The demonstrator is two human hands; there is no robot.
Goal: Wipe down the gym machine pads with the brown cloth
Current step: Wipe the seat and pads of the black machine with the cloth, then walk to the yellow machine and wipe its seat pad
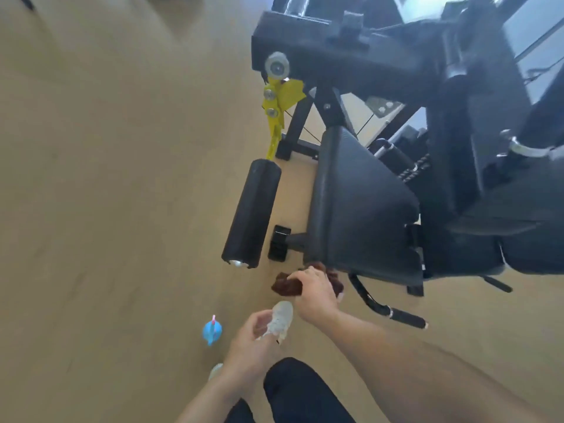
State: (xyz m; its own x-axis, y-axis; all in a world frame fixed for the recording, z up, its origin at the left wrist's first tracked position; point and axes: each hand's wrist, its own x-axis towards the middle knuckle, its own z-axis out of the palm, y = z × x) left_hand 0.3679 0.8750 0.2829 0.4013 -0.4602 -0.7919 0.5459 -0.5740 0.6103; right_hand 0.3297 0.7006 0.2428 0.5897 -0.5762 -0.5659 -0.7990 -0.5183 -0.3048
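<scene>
The black seat pad (360,203) of the gym machine fills the middle right of the head view, with a black roller pad (251,213) on a yellow arm (279,108) to its left. My right hand (314,290) grips the brown cloth (287,286) bunched at the near lower edge of the seat pad. Lower down, my left hand (253,340) hovers over my white shoe (279,320), its fingers loosely curled and holding nothing.
A blue spray bottle (211,330) with a pink tip stands on the wooden floor left of my feet. A black adjustment knob (279,243) sticks out between roller and seat. A handle bar (403,315) juts from under the seat. The black frame (351,59) rises behind.
</scene>
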